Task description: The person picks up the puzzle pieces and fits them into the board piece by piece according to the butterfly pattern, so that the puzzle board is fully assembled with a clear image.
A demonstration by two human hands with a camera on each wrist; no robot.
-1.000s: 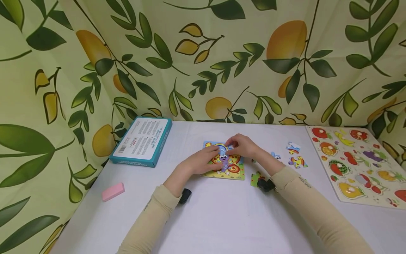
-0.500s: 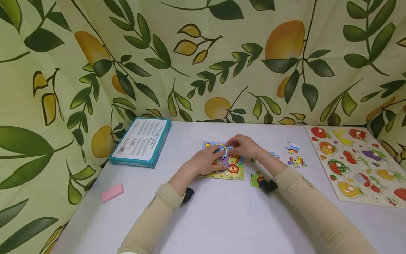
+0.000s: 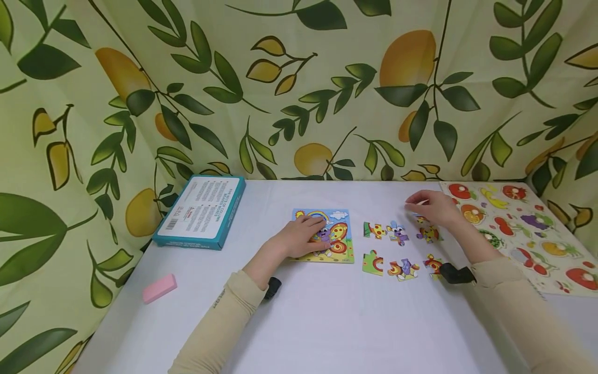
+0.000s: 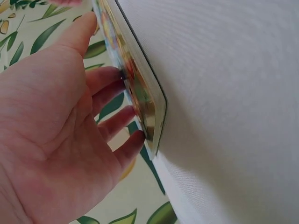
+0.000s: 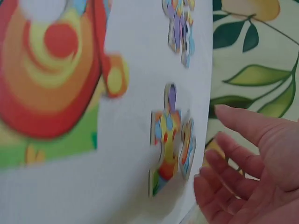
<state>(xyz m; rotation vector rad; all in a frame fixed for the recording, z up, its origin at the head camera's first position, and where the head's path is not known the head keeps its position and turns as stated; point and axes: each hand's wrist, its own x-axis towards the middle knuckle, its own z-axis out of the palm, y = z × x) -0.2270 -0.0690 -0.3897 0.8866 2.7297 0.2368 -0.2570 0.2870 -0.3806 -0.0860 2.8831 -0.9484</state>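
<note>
Left hand [image 3: 301, 239]: we see it lying across the left part of the butterfly board, fingers spread and only slightly bent; in the left wrist view the fingertips touch the board's face, and they are not curled round anything.
Butterfly board [image 3: 341, 248]: we find it flat on the white table [image 3: 317, 322], near the middle of the head view, a sun, a rainbow and a winged figure showing beside the hand.
Right hand [image 3: 436, 209]: we see it raised at the far right of the loose pieces, fingers loosely bent, thumb apart from them; the right wrist view shows a gap between the fingers and the nearest pieces, with nothing in the grip.
Loose pieces [image 3: 403, 270]: we see them on the table between the butterfly board and the fruit board, in two rough rows; the far right ones lie partly hidden under the right hand in the head view, so we cannot count them surely.
Fruit board [image 3: 514, 209]: we see it flat at the right, partly behind the right arm.
Teal box [image 3: 198, 208]: we see it at the far left of the table, its white printed face up.
Pink block [image 3: 160, 288]: we see it nearer us, below the box.
</note>
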